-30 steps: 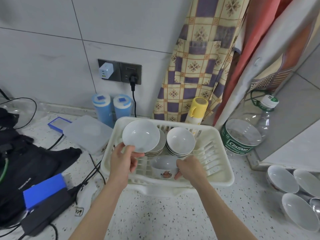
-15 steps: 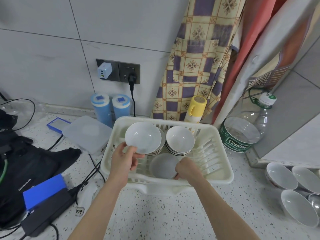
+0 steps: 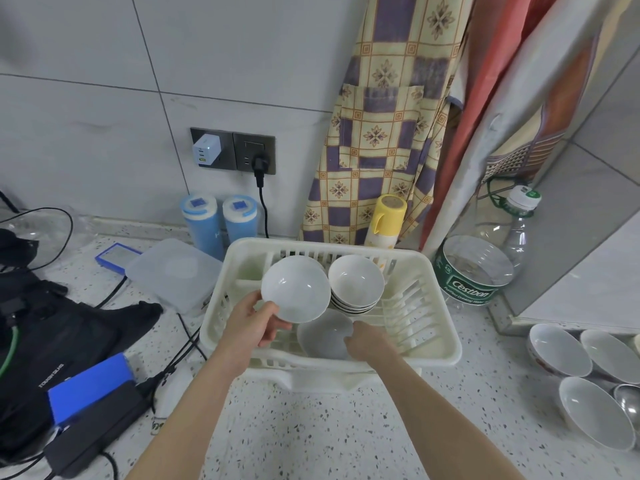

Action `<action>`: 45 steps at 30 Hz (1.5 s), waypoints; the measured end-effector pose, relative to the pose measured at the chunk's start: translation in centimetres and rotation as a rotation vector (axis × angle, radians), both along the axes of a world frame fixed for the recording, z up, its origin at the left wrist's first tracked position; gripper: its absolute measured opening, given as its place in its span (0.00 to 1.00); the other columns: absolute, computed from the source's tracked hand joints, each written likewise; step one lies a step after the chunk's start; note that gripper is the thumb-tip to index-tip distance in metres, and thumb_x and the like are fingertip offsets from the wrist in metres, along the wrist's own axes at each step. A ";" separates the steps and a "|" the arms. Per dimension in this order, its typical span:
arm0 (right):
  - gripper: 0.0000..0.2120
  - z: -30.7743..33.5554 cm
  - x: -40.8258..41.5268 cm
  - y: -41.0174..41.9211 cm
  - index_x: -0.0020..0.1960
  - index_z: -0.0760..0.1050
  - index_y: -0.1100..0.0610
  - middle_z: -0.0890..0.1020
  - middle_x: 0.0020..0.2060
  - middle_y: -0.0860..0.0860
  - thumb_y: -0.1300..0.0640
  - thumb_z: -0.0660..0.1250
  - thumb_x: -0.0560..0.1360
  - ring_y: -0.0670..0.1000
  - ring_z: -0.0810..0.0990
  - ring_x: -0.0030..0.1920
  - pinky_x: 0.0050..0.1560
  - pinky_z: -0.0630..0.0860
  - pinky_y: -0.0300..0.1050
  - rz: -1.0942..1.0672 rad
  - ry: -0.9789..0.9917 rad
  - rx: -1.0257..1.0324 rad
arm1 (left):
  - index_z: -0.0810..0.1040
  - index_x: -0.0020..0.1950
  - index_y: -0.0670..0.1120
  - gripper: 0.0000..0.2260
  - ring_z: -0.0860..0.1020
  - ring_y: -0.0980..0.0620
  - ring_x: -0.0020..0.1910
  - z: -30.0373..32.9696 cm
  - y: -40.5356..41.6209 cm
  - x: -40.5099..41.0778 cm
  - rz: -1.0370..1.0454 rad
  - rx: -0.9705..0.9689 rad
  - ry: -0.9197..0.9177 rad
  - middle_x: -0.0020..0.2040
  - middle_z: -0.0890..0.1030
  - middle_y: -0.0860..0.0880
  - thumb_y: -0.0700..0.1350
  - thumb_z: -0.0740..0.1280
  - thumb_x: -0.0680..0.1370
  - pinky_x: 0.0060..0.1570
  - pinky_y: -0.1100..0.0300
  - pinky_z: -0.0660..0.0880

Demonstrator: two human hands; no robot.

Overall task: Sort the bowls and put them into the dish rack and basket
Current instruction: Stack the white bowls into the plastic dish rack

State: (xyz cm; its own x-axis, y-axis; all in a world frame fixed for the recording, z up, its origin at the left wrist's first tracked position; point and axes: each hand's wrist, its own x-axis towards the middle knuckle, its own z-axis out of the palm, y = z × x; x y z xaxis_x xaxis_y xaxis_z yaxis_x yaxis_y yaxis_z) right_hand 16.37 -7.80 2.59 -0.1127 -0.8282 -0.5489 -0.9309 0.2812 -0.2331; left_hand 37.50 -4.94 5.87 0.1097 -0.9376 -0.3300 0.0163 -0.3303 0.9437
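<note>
- Dish rack (image 3: 436,327) on worktop (image 3: 311,427), landmark.
- Bowl stack (image 3: 356,285) inside rack, rear.
- Left hand (image 3: 251,323) grip closed on tilted white bowl (image 3: 294,292) above rack.
- Right hand (image 3: 369,342) grip holds grey bowl (image 3: 322,336) at rack front.

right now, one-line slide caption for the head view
Left hand holds a white bowl over the dish rack while right hand sets another bowl inside.
</note>
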 end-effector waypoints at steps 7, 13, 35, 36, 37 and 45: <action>0.12 0.4 -0.8 1.0 0.45 0.74 0.59 0.79 0.44 0.55 0.55 0.56 0.80 0.56 0.78 0.46 0.46 0.73 0.47 -0.245 -0.263 -0.345 | 0.77 0.59 0.47 0.11 0.69 0.57 0.20 0.4 0.0 0.0 -0.089 0.040 -0.060 0.36 0.86 0.40 0.38 0.62 0.78 0.20 0.67 0.64; 0.20 1.9 -0.8 2.5 0.45 0.82 0.52 0.85 0.34 0.46 0.43 0.56 0.80 0.46 0.81 0.43 0.46 0.74 0.44 -0.244 -0.713 -0.374 | 0.78 0.54 0.42 0.09 0.69 0.55 0.22 0.3 -0.9 -0.3 -0.183 0.176 -0.117 0.37 0.86 0.40 0.42 0.61 0.77 0.21 0.66 0.61; 0.12 0.9 -1.4 1.3 0.33 0.76 0.63 0.81 0.27 0.63 0.56 0.61 0.70 0.52 0.72 0.27 0.33 0.68 0.43 -0.452 -0.640 -0.308 | 0.81 0.54 0.44 0.14 0.68 0.57 0.20 0.6 -2.1 -2.5 -0.393 0.311 -0.319 0.40 0.87 0.44 0.53 0.65 0.79 0.26 0.67 0.67; 0.14 0.7 -1.4 1.3 0.34 0.77 0.64 0.82 0.29 0.62 0.55 0.61 0.70 0.52 0.73 0.28 0.33 0.68 0.42 -0.436 -0.622 -0.305 | 0.80 0.53 0.44 0.13 0.67 0.57 0.20 0.5 -2.1 -2.5 -0.407 0.307 -0.342 0.40 0.87 0.43 0.52 0.65 0.79 0.27 0.66 0.67; 0.15 0.5 -1.4 1.3 0.34 0.78 0.65 0.82 0.30 0.62 0.55 0.61 0.70 0.51 0.73 0.28 0.32 0.68 0.42 -0.419 -0.596 -0.307 | 0.81 0.54 0.43 0.12 0.67 0.57 0.21 0.3 -2.2 -2.5 -0.424 0.303 -0.366 0.41 0.87 0.43 0.50 0.65 0.79 0.27 0.66 0.67; 0.12 0.2 -1.2 1.2 0.27 0.68 0.59 0.84 0.29 0.59 0.56 0.60 0.68 0.51 0.70 0.27 0.30 0.65 0.41 -0.360 -0.482 -0.300 | 0.83 0.47 0.43 0.10 0.78 0.53 0.34 -1.4 -2.7 -2.5 -0.507 0.248 -0.613 0.45 0.87 0.45 0.49 0.68 0.76 0.36 0.60 0.72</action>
State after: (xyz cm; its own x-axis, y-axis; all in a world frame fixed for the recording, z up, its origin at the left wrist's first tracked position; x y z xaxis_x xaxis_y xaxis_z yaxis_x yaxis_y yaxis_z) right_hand 15.19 -6.57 2.77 -0.2107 -0.9094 -0.3587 -0.5635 0.4128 -0.7156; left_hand 34.99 -7.66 4.43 -0.0788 -0.8297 -0.5526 -0.6834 -0.3586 0.6359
